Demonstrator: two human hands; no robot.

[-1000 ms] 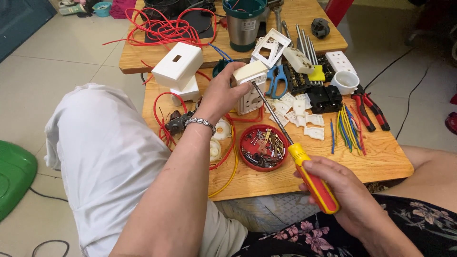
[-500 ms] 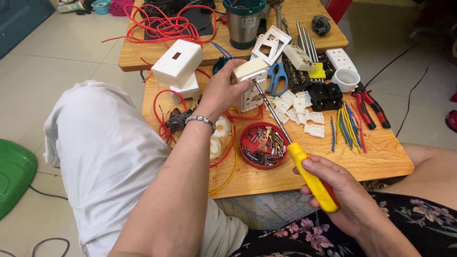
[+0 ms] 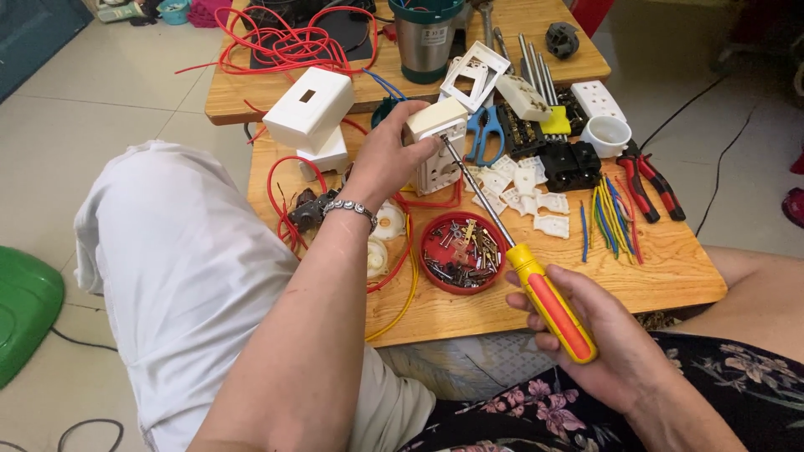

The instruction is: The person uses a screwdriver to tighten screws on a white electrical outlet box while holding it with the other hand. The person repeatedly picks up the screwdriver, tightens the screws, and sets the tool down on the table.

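My left hand [image 3: 387, 159] grips a white socket box [image 3: 437, 134] and holds it tilted above the low wooden table [image 3: 670, 268]. My right hand [image 3: 599, 339] is closed around the yellow and orange handle of a long screwdriver [image 3: 548, 303]. The metal shaft runs up and left, and its tip touches the face of the socket box. Below the shaft sits a round red dish [image 3: 462, 251] full of small screws and metal parts. A beaded bracelet [image 3: 352, 208] is on my left wrist.
On the table lie red wire loops [image 3: 285, 42], white boxes [image 3: 308, 107], blue scissors [image 3: 484, 134], small white plastic pieces [image 3: 523, 188], cut coloured wires [image 3: 611, 218], red pliers [image 3: 649, 184], a white cup [image 3: 606, 134], a black terminal block [image 3: 571, 163] and a metal mug [image 3: 425, 38]. My white-clothed knee [image 3: 159, 251] is at the left.
The screwdriver handle and my right hand have shifted slightly, with the tip staying on the socket box. My left hand keeps its grip in the same place.
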